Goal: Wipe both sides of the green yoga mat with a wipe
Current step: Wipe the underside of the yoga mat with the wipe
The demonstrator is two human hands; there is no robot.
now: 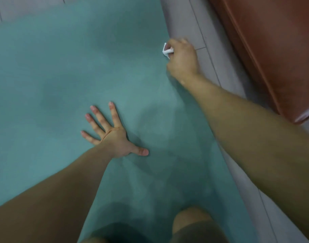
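1. Green yoga mat (62, 71) lay flat on grey floor (188, 23).
2. Left hand (113, 135) pressed the mat, fingers splayed straight.
3. Right hand (182, 58), fingers curled, gripped white wipe (167, 52) at mat's far right edge.

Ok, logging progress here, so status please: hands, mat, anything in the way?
Left hand flat on the green yoga mat, fingers spread. Right hand grips white wipe at mat's right edge. Brown furniture close by, floor strip between.
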